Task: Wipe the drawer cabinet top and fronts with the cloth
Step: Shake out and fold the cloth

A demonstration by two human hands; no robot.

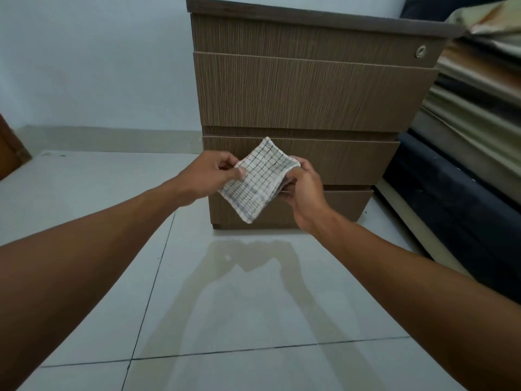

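Observation:
A brown wood-grain drawer cabinet (310, 91) stands on the floor straight ahead, with three drawer fronts and a round metal lock (421, 51) at the upper right. Only the front edge of its dark top shows. In front of the lower drawers I hold a folded white cloth (258, 179) with a dark check pattern. My left hand (210, 174) pinches its left edge between thumb and fingers. On the other side, my right hand (303, 184) grips the cloth's right edge. The cloth is held in the air, apart from the cabinet.
Glossy white floor tiles (225, 306) stretch from me to the cabinet. A bed with a dark base (451, 198) and stacked bedding (479, 88) stands close on the cabinet's right. A pale wall (98, 66) lies behind, and a brown door edge (11, 153) is at far left.

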